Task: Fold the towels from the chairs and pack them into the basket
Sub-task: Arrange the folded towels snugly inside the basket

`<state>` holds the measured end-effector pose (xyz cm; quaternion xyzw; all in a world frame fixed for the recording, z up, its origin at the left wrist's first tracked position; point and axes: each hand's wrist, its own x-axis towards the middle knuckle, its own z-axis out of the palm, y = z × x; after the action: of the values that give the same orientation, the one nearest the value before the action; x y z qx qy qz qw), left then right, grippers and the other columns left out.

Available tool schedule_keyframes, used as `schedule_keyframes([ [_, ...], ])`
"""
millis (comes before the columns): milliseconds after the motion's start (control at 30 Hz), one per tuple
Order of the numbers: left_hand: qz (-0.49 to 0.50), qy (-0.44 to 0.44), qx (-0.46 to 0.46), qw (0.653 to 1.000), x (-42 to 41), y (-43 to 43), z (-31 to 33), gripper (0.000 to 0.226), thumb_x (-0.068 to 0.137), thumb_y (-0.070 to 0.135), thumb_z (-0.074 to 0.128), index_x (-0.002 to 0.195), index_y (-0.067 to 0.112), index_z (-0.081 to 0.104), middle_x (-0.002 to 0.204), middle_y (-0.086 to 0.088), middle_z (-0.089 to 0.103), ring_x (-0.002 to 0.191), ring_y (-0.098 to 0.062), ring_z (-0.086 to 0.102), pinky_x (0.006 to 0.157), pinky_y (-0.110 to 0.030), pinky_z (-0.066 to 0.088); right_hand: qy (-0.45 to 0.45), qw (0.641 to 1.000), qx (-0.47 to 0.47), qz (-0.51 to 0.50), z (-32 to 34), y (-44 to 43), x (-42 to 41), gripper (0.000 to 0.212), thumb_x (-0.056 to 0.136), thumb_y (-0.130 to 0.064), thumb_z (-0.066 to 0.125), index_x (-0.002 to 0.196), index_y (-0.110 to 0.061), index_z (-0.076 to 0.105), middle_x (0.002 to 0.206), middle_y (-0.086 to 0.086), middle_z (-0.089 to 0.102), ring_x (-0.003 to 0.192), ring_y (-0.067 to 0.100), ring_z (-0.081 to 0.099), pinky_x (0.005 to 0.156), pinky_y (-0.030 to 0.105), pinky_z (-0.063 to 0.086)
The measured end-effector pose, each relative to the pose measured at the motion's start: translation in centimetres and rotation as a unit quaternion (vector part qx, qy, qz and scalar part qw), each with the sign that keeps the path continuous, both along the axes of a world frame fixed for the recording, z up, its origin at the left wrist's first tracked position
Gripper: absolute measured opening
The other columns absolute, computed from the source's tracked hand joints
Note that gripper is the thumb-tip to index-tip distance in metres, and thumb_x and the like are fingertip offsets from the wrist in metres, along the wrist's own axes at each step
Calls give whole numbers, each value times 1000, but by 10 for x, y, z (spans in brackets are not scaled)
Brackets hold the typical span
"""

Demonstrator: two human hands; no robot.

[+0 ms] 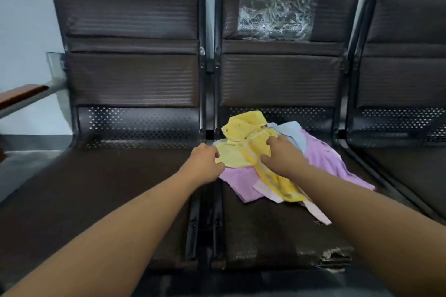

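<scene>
Centrally, on the middle chair seat (265, 229): a crumpled yellow towel (243, 149), topmost in a loose heap, lying over a pink towel (323, 159) and a light blue towel (293, 132). Pinched at its left edge by the left hand (205, 163), fingers curled round the hem. Gripped nearer its middle by the right hand (282, 155), fingers and thumb bunched into the cloth. Probably held at two spots so as to lift it off the heap alone and spread it for a first fold. None of the three folded yet. No basket in view.

Edges next: left margin of the heap right at the gap between the middle seat and the left chair seat (120, 188); a pale striped end trailing toward the seat front. Dark seat surface showing in front of the heap and across the left seat, likely room enough for laying a towel flat. Torn patch (335, 258) near the front edge, a possible snag. Beyond: crinkled plastic wrap (275, 14) on the middle backrest, right chair (405, 55), wooden armrest (21, 95) far left.
</scene>
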<state>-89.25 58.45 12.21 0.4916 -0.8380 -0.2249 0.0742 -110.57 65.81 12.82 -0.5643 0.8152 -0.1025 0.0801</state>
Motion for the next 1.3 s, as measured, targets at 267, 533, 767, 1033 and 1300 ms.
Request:
schedule_keyframes([
  [267,-73,31,61,995,-82,-42,-85,61,95,19,53,153,20,34,158,-4,33,145,-23,32,115,-30,29,67,997,0,-33,-66,-27,-52,45,94,-45,55,128,-16,54,127,11,50,119,33,51,93,40,44],
  [533,-82,-11,20,996,-88,-48,-115,48,101,34,44,149,26,44,160,0,33,147,-21,29,119,-38,26,-89,981,-139,-105,-65,-39,-50,9,95,-14,53,100,-12,60,91,3,61,86,24,58,70,35,46],
  [767,80,342,284,892,-96,-18,-57,58,95,68,39,113,21,69,115,4,70,108,-16,62,101,-37,46,-450,885,-110,-50,0,-22,-35,7,91,-7,68,88,-14,69,81,1,64,80,16,59,73,25,49],
  [1033,164,556,421,697,-87,19,2,20,98,15,53,101,6,70,93,-14,75,82,-25,73,74,-38,58,-583,807,-95,3,22,24,-20,17,81,-14,79,90,-4,69,85,17,58,72,25,51,68,37,43],
  [1300,7,484,352,801,-10,48,103,13,96,13,56,94,7,67,74,-7,71,63,-16,69,58,-26,57,-728,683,-52,-14,81,30,20,67,91,-61,55,130,-8,64,119,15,69,115,32,64,104,49,48],
])
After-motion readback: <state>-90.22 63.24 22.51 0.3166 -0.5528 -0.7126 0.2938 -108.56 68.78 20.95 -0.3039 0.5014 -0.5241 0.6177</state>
